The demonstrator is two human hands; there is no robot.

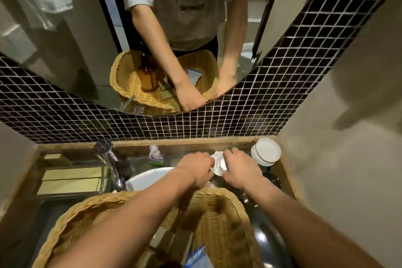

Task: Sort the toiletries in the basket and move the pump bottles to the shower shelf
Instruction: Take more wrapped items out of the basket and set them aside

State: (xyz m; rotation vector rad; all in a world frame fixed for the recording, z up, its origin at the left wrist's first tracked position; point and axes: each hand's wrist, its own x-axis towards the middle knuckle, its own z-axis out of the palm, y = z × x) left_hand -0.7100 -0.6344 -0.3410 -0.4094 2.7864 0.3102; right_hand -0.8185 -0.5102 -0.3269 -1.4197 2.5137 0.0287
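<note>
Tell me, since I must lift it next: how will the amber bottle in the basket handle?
The amber bottle, seen only in the mirror, looks like glass: probably heavy, breakable and smooth. Standing tall and narrow on the woven basket, it may tip if nudged.

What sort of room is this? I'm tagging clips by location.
Most likely a bathroom vanity: a chrome faucet over a white basin, a mirror on a dark mosaic-tiled wall, and a wicker basket of toiletries.
</note>
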